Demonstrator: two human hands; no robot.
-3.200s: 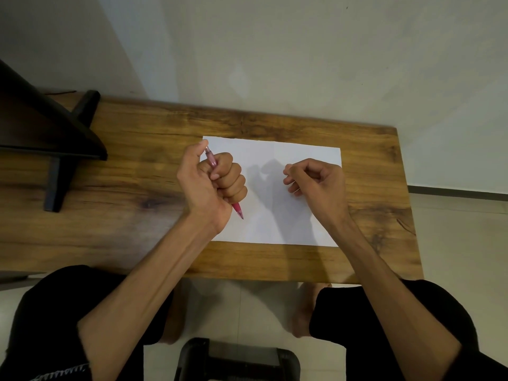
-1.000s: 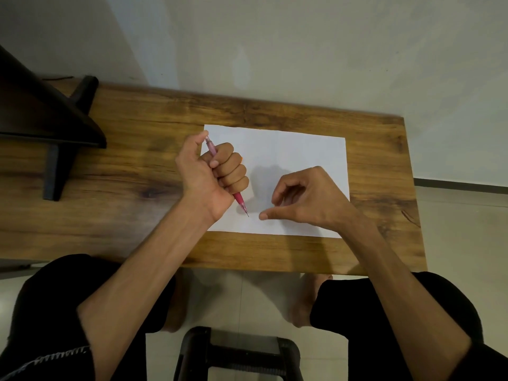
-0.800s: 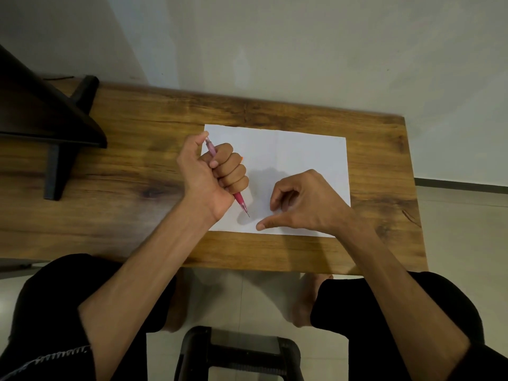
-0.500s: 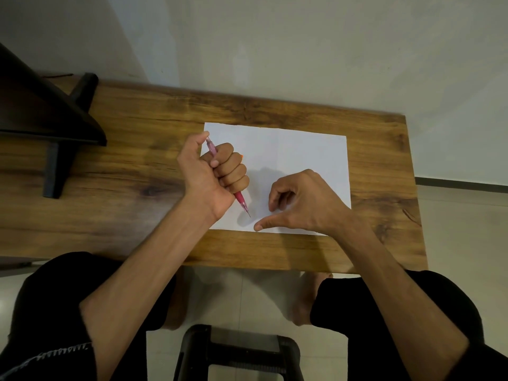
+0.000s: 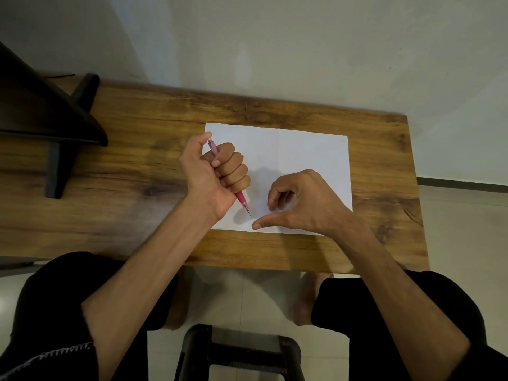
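**Pen at near edge of paper**

Left hand (image 5: 211, 174): closed in a fist round pen (image 5: 242, 199), thumb up against the cap end, four fingers wrapped tight over the barrel.

Pen: pink, tilted, tip pointing down at the near edge of paper (image 5: 302, 152); touching or not, cannot tell.

Right hand (image 5: 302, 204): on the near-right part of the paper, thumb stretched flat along the near edge, thumb tip just beside the pen tip; fingers bent, apart from the thumb, tips down on the paper, clamping nothing.

Paper: white, one crease down the middle, flat on table (image 5: 132, 210).

Left of the paper, well apart: dark stand (image 5: 41, 114).

Nearer than the paper, below the table edge: black stool (image 5: 239, 350).
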